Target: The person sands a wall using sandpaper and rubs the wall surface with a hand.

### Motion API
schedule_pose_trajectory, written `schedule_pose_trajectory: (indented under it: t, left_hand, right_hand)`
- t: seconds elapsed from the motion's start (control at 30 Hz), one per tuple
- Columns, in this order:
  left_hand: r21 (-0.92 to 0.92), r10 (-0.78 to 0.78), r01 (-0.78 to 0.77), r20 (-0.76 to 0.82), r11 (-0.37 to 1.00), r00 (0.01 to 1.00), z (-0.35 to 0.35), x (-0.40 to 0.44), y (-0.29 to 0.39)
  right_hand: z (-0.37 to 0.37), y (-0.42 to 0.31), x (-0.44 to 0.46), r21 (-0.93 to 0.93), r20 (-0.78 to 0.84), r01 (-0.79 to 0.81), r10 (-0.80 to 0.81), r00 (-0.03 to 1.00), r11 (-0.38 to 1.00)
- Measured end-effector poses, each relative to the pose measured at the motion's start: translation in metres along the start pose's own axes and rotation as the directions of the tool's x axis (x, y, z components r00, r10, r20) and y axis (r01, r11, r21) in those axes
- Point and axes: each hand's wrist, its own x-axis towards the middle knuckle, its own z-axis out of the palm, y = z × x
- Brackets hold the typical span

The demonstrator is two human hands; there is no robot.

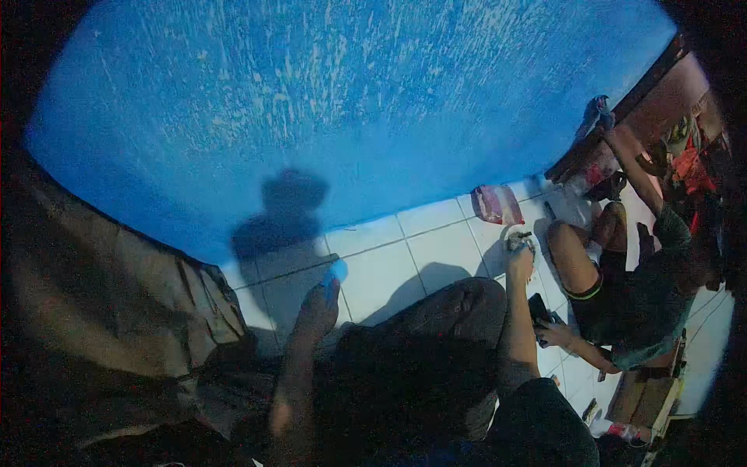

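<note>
My left hand (317, 310) is low over the white floor tiles, its fingers closed around a small bright blue lump (335, 272) whose kind I cannot make out. Farther right, my right hand (522, 263) grips a round, pale, stained thing (515, 242) with a short dark stick-like part poking out of it. Between my arms, my bent knee (467, 307) in dark cloth is raised. Ahead stands a blue wall (327, 101), patchy with pale streaks in its upper part and more evenly blue lower down. My shadow falls on the wall and tiles.
A crumpled red and white packet (496, 205) lies by the wall's foot. At right a co-worker (646, 288) sits, one hand (601, 113) at the wall, the other near a dark flat object (538, 309). Draped brown sheeting (117, 288) fills the left. A cardboard box (642, 397) stands lower right.
</note>
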Motion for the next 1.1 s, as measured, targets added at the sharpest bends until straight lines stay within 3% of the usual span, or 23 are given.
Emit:
schedule_pose_trajectory:
  t: [0.13, 0.23, 0.33, 0.37, 0.43, 0.5, 0.57, 0.63, 0.7, 0.73, 0.77, 0.8, 0.9, 0.93, 0.97, 1.07, 1.1]
  left_hand:
    - [-0.175, -0.129, 0.129, 0.011, 0.976, 0.992, -0.009, 0.002, 0.008]
    - [-0.264, -0.206, 0.204, 0.020, 0.943, 0.978, -0.013, 0.004, 0.014]
    - [-0.319, -0.260, 0.254, 0.024, 0.913, 0.965, -0.014, 0.006, 0.016]
    - [-0.317, -0.264, 0.256, 0.020, 0.913, 0.964, -0.013, 0.007, 0.016]
    - [-0.295, -0.213, 0.201, -0.008, 0.934, 0.977, -0.012, 0.003, 0.015]
    - [-0.298, -0.094, 0.076, -0.045, 0.951, 0.995, -0.011, 0.001, 0.013]
    - [-0.023, 0.007, -0.007, -0.021, 1.000, 1.000, 0.003, 0.008, 0.001]
    - [-0.065, -0.094, 0.097, 0.054, 0.993, 0.994, -0.007, 0.008, 0.011]
    - [-0.378, -0.355, 0.409, 0.208, 0.830, 0.912, -0.061, 0.009, 0.050]
    - [-0.350, -0.326, 0.351, 0.132, 0.868, 0.936, -0.050, 0.009, 0.042]
    - [-0.318, -0.291, 0.294, 0.056, 0.902, 0.955, -0.029, 0.008, 0.028]
    - [-0.280, -0.251, 0.237, -0.015, 0.930, 0.968, -0.018, 0.007, 0.021]
    - [-0.383, -0.327, 0.398, 0.239, 0.833, 0.914, -0.065, 0.010, 0.051]
    - [-0.137, -0.115, 0.111, -0.022, 0.984, 0.993, -0.046, 0.007, 0.035]
    - [0.184, 0.177, -0.140, -0.204, 0.973, 0.963, -0.010, 0.000, 0.006]
    - [0.167, 0.171, -0.137, -0.211, 0.976, 0.962, -0.004, -0.002, 0.003]
    - [0.067, 0.102, -0.092, -0.167, 0.994, 0.981, -0.010, -0.002, 0.006]
  right_hand:
    - [-0.019, -0.025, -0.005, -0.021, 0.006, -0.086, 0.086, 0.996, 0.996]
    - [-0.016, -0.018, -0.011, -0.032, -0.081, -0.033, 0.031, 0.996, 0.999]
    - [-0.049, -0.034, -0.028, 0.105, -0.071, -0.106, 0.114, 0.991, 0.989]
    - [-0.050, -0.034, -0.029, 0.059, -0.079, -0.115, 0.119, 0.990, 0.992]
    - [-0.044, -0.026, -0.030, -0.034, -0.096, -0.133, 0.130, 0.987, 0.990]
    - [-0.038, -0.021, -0.025, 0.046, -0.095, -0.140, 0.143, 0.985, 0.989]
    - [-0.046, -0.026, -0.027, 0.119, -0.097, -0.124, 0.136, 0.986, 0.985]
    - [-0.070, -0.045, -0.040, 0.184, -0.101, -0.081, 0.101, 0.990, 0.979]
    - [-0.067, -0.041, -0.039, 0.108, -0.195, 0.044, -0.022, 0.980, 0.993]
    - [-0.068, -0.044, -0.039, 0.070, -0.240, 0.106, -0.087, 0.967, 0.992]
    - [-0.072, -0.041, -0.042, 0.127, -0.141, -0.032, 0.050, 0.989, 0.991]
    - [-0.067, -0.038, -0.042, 0.124, -0.160, -0.037, 0.057, 0.985, 0.992]
    - [-0.049, -0.024, -0.038, 0.135, -0.192, -0.007, 0.034, 0.981, 0.991]
    - [-0.049, -0.023, -0.039, 0.152, -0.183, 0.030, -0.002, 0.983, 0.988]
    - [-0.049, -0.021, -0.040, 0.169, -0.174, 0.065, -0.035, 0.984, 0.984]
    - [-0.030, -0.003, -0.028, 0.136, -0.065, 0.115, -0.107, 0.992, 0.984]
    - [-0.027, -0.004, -0.027, 0.143, -0.063, 0.035, -0.026, 0.998, 0.989]
